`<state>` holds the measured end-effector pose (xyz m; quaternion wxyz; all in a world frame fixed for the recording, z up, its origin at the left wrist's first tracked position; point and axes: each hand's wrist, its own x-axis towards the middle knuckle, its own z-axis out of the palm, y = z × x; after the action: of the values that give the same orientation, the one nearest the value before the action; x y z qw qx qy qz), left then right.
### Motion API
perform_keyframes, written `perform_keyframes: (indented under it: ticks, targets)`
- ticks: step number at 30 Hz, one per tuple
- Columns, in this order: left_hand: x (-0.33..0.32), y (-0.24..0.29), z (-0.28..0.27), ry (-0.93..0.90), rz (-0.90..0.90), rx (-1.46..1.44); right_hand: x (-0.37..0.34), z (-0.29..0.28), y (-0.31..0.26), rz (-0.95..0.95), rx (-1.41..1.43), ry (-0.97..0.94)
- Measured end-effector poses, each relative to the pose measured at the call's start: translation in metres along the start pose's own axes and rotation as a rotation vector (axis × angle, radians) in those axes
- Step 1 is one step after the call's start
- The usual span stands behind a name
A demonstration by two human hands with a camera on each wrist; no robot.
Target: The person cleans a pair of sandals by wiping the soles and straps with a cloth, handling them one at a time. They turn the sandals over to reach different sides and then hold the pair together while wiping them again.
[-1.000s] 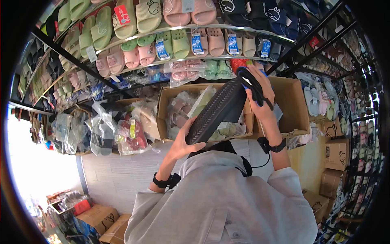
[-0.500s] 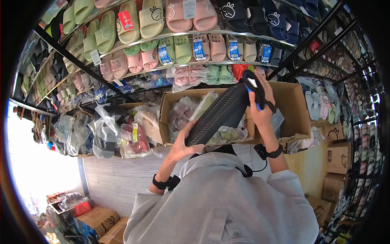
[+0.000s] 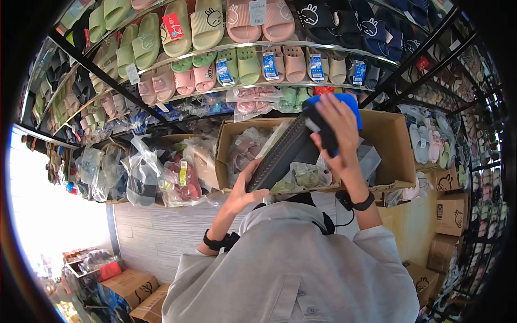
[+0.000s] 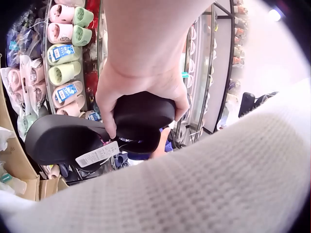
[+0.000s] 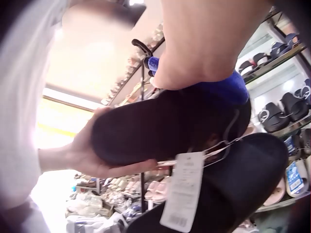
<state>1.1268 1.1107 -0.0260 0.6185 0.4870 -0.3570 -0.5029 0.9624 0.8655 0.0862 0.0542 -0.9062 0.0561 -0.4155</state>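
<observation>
Blue plush pad point(image 3: 350, 107), gripped by the right hand point(image 3: 340, 128), had turned bluer-side outward at the long black rubbery slipper point(image 3: 283, 151); the left hand point(image 3: 242, 195) gripped its opposite end, steadiness seemingly vital.

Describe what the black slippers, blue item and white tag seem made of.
Black slippers: probably foam or rubber, matte, with molded-looking sidewall texture. Blue item: likely fabric, dull and fuzzy-looking. White tag: likely card, smooth, flat and printed.

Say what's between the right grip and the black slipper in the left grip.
In the right wrist view, a blue, fabric-like item lies between right grip and slipper.
</observation>
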Motion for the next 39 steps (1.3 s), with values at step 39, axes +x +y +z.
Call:
perform_keyframes:
  ticks: [39]
  targets:
    - [0.0, 0.011, 0.017, -0.05, -0.04, -0.042, -0.036, -0.017, -0.022, 0.145, 0.066, 0.06]
